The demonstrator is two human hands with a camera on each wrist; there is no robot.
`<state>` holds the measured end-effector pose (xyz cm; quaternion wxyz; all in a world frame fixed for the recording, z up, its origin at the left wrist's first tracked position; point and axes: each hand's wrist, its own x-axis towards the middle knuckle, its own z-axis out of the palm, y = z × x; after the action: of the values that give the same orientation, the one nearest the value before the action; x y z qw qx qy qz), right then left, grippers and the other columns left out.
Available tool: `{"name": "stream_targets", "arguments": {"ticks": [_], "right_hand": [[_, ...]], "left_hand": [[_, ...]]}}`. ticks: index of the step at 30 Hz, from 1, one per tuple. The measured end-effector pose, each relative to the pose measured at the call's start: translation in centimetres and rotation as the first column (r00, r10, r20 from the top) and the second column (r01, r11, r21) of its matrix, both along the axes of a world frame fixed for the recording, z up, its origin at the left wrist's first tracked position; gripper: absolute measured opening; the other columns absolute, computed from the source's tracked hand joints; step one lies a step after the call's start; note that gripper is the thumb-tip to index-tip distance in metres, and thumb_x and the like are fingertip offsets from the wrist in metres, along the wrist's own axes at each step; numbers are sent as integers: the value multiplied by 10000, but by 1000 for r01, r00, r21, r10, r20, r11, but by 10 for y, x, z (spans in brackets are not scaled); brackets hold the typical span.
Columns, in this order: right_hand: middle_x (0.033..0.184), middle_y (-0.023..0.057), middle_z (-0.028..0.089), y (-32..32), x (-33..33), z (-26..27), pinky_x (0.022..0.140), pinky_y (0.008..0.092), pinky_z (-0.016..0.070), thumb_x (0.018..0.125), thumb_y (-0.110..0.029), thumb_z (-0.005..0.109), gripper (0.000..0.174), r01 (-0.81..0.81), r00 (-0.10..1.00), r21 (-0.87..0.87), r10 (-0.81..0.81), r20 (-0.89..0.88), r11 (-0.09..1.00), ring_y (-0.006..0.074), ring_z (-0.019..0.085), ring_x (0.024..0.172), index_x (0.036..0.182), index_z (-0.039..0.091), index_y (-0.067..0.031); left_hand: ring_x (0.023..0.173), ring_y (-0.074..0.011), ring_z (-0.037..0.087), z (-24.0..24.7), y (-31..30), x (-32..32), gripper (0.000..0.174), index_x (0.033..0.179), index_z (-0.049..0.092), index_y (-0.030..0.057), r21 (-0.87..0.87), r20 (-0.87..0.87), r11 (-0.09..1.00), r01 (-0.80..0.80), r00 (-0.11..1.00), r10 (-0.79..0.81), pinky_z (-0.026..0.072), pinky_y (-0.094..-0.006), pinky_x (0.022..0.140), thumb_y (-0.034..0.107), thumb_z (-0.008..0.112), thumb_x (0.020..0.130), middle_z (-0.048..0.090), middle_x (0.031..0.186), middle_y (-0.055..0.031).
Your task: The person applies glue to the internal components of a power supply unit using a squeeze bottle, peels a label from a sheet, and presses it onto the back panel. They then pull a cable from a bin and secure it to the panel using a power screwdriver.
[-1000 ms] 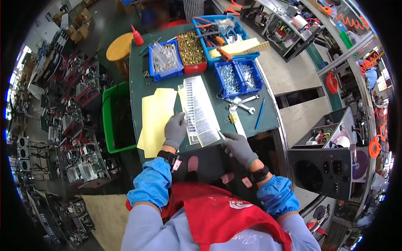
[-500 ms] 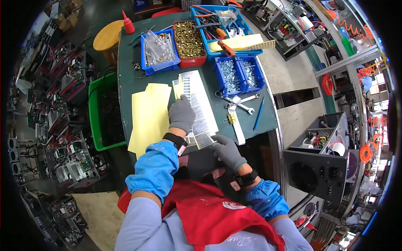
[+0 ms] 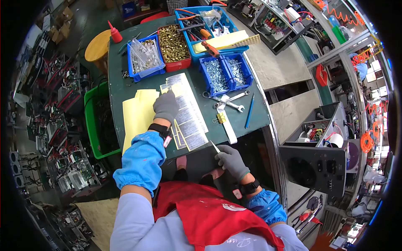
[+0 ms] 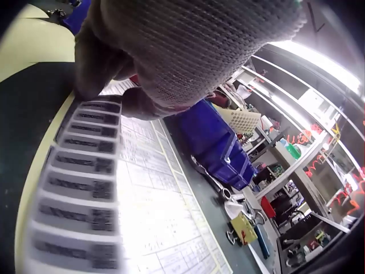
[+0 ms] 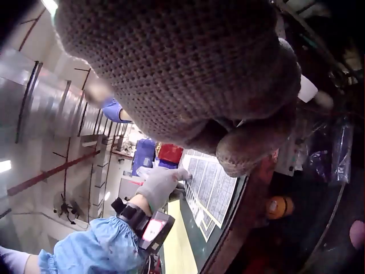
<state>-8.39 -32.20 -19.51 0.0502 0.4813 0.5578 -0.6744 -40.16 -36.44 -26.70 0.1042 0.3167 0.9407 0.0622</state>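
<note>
My gloved left hand (image 3: 166, 106) is over the printed sheets on the green table. In the left wrist view its thumb and fingers pinch the upper end of a strip of labels (image 4: 85, 182), grey with dark square codes. The strip bows up beside a white printed sheet (image 4: 159, 200) ruled in boxes. Off the table's front edge, my gloved right hand (image 3: 232, 162) pinches a thin, pale, pointed piece (image 3: 215, 147); its kind cannot be told. Large yellow sheets (image 3: 136, 113) lie left of the labels.
Wrenches (image 3: 228, 101), a yellow clip (image 3: 219, 119) on a white strip and a blue pen (image 3: 250, 111) lie to the right. Behind stand blue bins of metal fasteners (image 3: 215, 77), a red bin of brass parts (image 3: 178, 65) and a blue tool tray (image 3: 240, 49).
My left hand has gone from the yellow sheets' edge up onto the labels. My right hand reached the sheets' lower corner, then drew back toward my body with the pale piece.
</note>
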Motion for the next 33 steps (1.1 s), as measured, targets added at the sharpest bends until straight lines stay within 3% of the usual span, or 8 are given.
{"name": "stream_targets", "arguments": {"ticks": [3,7,16,18,20,23,26,33], "right_hand": [[833,47,650,6,18,-1,565,266,465,858,-111,567,375,41,997,3,-41,-58,999,107,575,648,1213,621,1],[836,37,632,21,34,-4,530,226,442,869,-94,553,379,193,980,5,-193,-46,981,88,555,638,1232,605,-1],[890,53,650,23,17,2,549,219,467,921,-110,527,385,103,994,18,-103,-32,994,84,570,667,1286,567,6],[892,57,653,21,11,0,542,219,465,927,-117,534,370,80,995,6,-80,-53,997,87,573,666,1271,577,11],[892,59,652,20,4,1,541,221,465,929,-118,536,364,72,995,-6,-72,-71,997,87,573,663,1265,581,14],[887,59,652,19,3,-1,540,222,466,929,-115,537,363,76,993,14,-74,-97,997,87,572,661,1263,584,19],[881,59,652,18,3,1,539,221,464,926,-115,534,368,82,996,38,-81,-40,996,87,573,658,1264,588,20],[852,55,649,26,-26,10,532,233,464,903,-126,528,378,-37,999,58,37,-6,998,94,570,643,1243,610,16]], "left_hand": [[1006,-282,669,47,-14,23,194,990,648,125,98,-200,901,423,895,-398,516,-420,844,242,644,835,688,1034,-86],[1109,-243,590,47,-42,57,115,887,635,145,156,-601,339,928,362,-713,447,-422,931,208,585,805,649,1069,-66],[701,-277,579,13,-82,63,172,888,664,110,214,-224,912,349,927,-302,509,-393,705,220,541,932,629,817,-95],[670,-293,586,55,-59,37,174,937,682,81,673,-146,737,63,988,49,505,-383,639,198,554,958,614,771,-113],[742,-292,623,113,-42,24,109,969,694,80,867,-288,461,189,945,154,512,-396,678,134,619,911,634,817,-111],[787,-293,648,116,-35,34,117,963,688,77,818,-473,360,449,881,-25,514,-410,688,60,654,852,662,874,-102],[764,-314,616,26,-57,65,109,929,656,109,668,-164,631,395,905,-393,490,-429,681,136,611,833,642,869,-102],[1185,-305,522,4,-82,109,226,971,718,176,413,-160,833,369,930,-332,413,-472,960,156,614,771,611,1172,-112]]}}
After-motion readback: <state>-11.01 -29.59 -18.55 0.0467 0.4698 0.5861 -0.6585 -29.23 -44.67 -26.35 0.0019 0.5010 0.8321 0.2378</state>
